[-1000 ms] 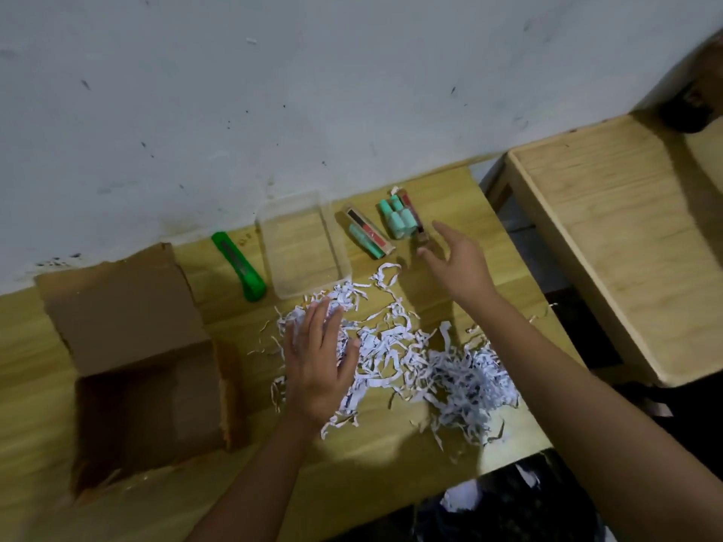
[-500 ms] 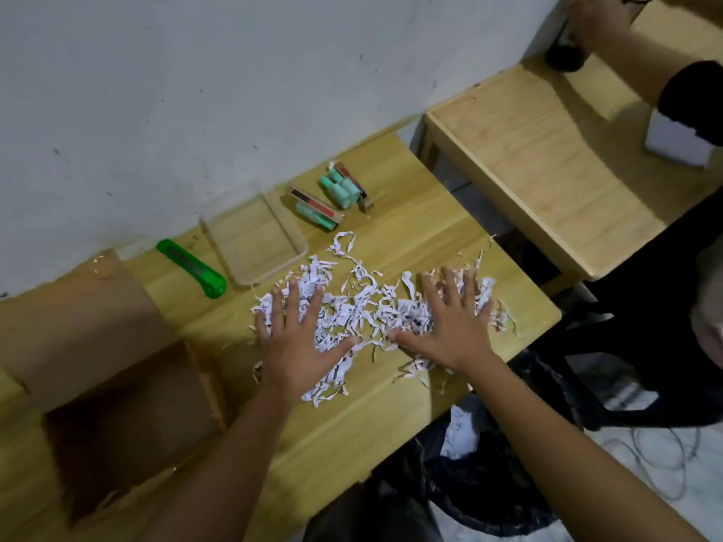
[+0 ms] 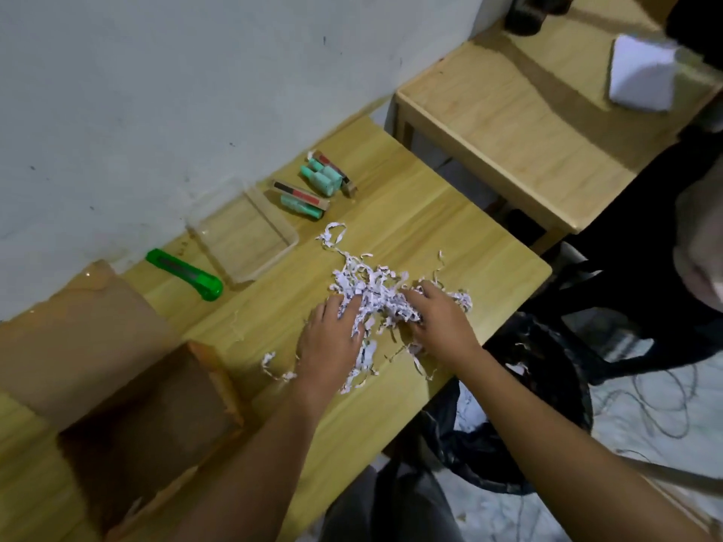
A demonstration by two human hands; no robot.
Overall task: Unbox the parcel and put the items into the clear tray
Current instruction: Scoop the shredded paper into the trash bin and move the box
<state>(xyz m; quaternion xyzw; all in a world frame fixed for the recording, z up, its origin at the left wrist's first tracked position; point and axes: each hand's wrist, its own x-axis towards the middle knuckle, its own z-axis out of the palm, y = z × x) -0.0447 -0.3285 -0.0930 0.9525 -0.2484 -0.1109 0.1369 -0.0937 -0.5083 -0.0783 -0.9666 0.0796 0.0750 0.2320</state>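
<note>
Clear tray (image 3: 250, 244) empty, cardboard box (image 3: 129, 420) open, both hands gathering shredded paper (image 3: 371, 291)

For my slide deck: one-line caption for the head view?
Both hands gather shredded paper beside an empty clear tray.

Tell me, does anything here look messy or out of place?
Yes. Shredded paper is strewn loose across the table, under both hands. The clear tray holds nothing, while the small items lie beside it.

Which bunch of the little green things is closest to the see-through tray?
The bunch with the flat brown-and-red box on top: it lies right beside the clear tray. The other mint-green bunch sits farther along, near the wall.
</note>
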